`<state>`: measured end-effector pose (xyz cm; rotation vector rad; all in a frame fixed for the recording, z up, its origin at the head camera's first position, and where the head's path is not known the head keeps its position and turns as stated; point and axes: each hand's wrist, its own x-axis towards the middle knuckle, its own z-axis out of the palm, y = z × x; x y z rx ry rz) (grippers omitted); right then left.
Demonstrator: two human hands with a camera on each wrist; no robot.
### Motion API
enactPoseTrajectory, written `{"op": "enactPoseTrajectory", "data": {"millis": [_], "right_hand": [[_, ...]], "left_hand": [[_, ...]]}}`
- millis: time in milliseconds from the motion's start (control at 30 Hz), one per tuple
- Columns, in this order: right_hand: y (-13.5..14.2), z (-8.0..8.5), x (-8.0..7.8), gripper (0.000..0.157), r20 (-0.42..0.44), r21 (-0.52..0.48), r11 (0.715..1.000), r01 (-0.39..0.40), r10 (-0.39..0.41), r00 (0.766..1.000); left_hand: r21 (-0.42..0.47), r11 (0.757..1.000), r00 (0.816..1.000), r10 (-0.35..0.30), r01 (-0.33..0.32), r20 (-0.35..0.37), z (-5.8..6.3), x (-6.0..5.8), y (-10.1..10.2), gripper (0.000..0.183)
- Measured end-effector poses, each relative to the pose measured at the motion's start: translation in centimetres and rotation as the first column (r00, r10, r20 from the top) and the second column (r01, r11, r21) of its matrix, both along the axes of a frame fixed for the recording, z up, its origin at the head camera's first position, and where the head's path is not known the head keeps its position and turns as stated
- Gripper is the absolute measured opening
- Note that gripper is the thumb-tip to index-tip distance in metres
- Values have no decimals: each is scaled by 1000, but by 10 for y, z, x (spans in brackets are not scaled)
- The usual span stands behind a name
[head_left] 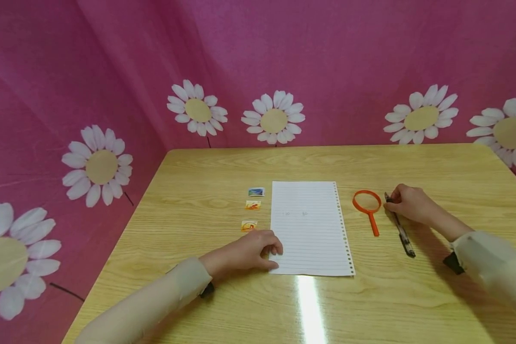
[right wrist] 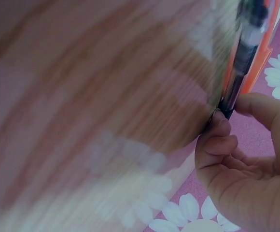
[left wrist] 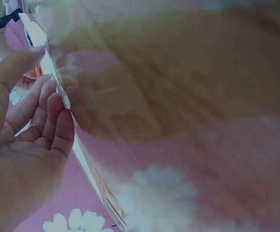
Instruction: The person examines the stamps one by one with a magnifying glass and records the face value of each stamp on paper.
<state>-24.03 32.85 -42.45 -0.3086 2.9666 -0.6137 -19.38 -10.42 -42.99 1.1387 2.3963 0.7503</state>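
Note:
A lined sheet of paper, punched with holes down its right side, lies mid-table with faint numbers written on it. On its lower left edge rests my left hand, fingers loosely bent and thumb apart, nothing pinched between them. Over to the right, a pen with a dark grip and clear barrel lies slanted on the wood. My right hand pinches its far end between thumb and fingers. The right wrist view shows that pinch close up, with the pen stretching away from the fingertips.
A red-orange magnifying glass lies between the paper and the pen. Left of the paper, a blue stamp-like picture and two yellow ones form a column. A pink curtain with white daisies borders the wooden table.

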Motion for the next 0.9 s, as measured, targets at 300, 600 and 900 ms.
{"op": "enactPoseTrajectory", "data": {"millis": [300,600,900], "right_hand": [[0,-1,7,36,-52,-85,996,-26,22,998],[0,-2,10,14,-293,36,983,-182,185,938],[11,-3,12,31,-506,128,953,-275,301,808]], "left_hand": [[-19,1000,1000,-24,24,8,2,2,0,21],[-10,1000,1000,-22,22,14,1,3,-2,21],[-20,999,1000,-28,27,-10,1,2,-2,21]]}}
